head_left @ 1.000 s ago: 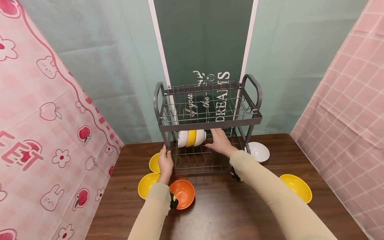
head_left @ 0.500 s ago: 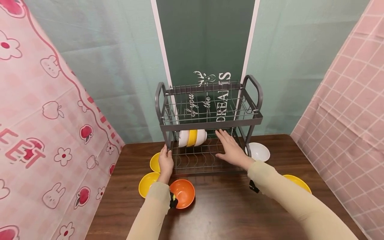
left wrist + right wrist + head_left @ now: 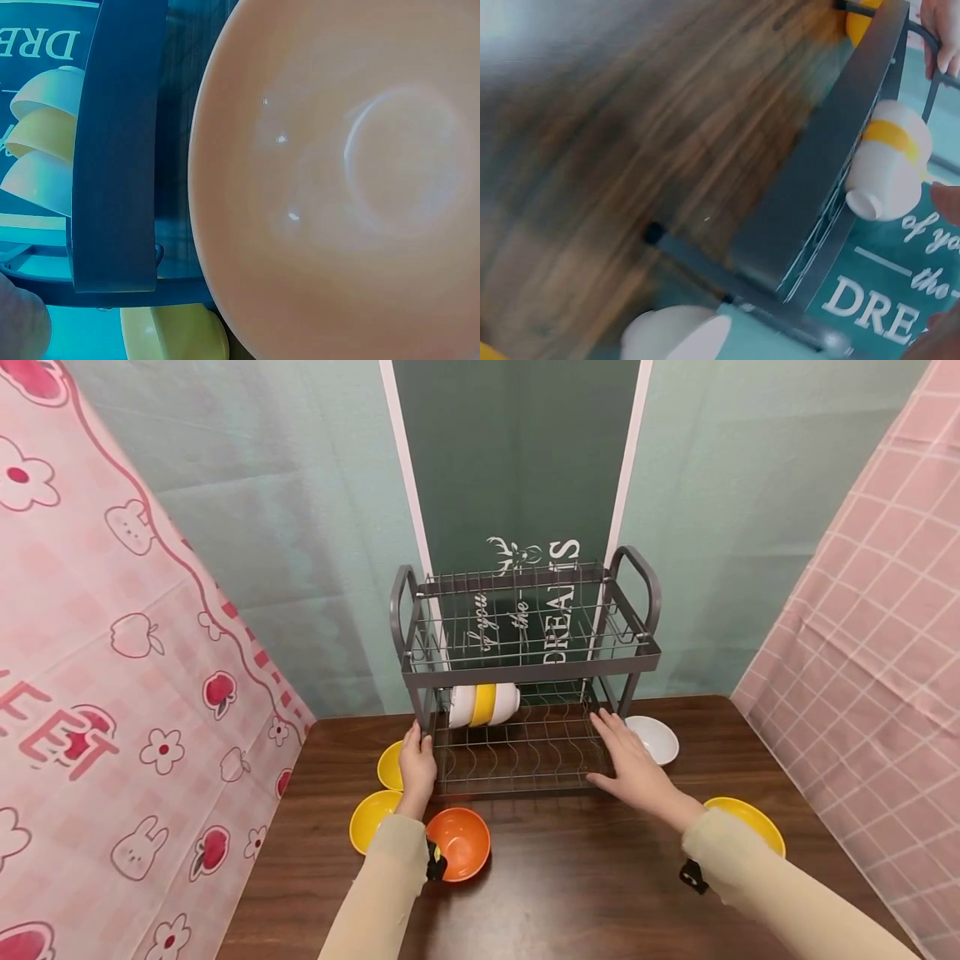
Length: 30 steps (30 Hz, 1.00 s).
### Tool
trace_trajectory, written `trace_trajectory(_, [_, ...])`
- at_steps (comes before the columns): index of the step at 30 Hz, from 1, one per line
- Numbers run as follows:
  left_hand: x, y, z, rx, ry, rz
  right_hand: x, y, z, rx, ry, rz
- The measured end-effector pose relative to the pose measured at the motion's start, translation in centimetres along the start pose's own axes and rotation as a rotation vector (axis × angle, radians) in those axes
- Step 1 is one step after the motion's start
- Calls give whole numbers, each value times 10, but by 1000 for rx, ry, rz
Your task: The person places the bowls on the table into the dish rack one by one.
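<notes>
A two-tier dark grey dish rack (image 3: 531, 672) stands at the back of the table. On its lower tier, at the left end, white and yellow bowls (image 3: 484, 705) lie on their sides, nested together. My left hand (image 3: 417, 768) holds the rack's left front post, its fingers partly hidden behind it. Near the rack's lower right corner is my right hand (image 3: 633, 777), fingers extended and nothing held. An orange bowl (image 3: 461, 843) sits beside my left wrist and fills much of the left wrist view.
Two yellow bowls, one nearer (image 3: 371, 818) and one farther (image 3: 389, 767), stand left of the rack. To the right are a white bowl (image 3: 655, 740) and a yellow bowl (image 3: 750, 822), partly covered by my sleeve. Fabric hangings enclose the wooden table (image 3: 540, 893).
My right hand has moved away from the nested bowls, rightward and toward me, out of the lower tier. The left hand stays at the rack's post. The bowls lie as before.
</notes>
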<state>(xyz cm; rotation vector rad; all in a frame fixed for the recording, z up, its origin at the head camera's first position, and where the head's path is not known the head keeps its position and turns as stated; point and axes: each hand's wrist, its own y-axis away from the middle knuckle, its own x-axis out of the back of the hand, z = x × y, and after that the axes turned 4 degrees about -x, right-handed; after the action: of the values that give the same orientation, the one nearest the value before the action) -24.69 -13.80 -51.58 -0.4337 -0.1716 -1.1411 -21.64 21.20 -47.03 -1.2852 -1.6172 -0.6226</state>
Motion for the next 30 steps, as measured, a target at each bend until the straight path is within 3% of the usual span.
trace_trajectory(10, [-1,2,0,-2,-7,3,1,42,38,-96,-11,142])
trace_trajectory(30, [-1,2,1,3,-12,8,-22,95,65,-380,20,211])
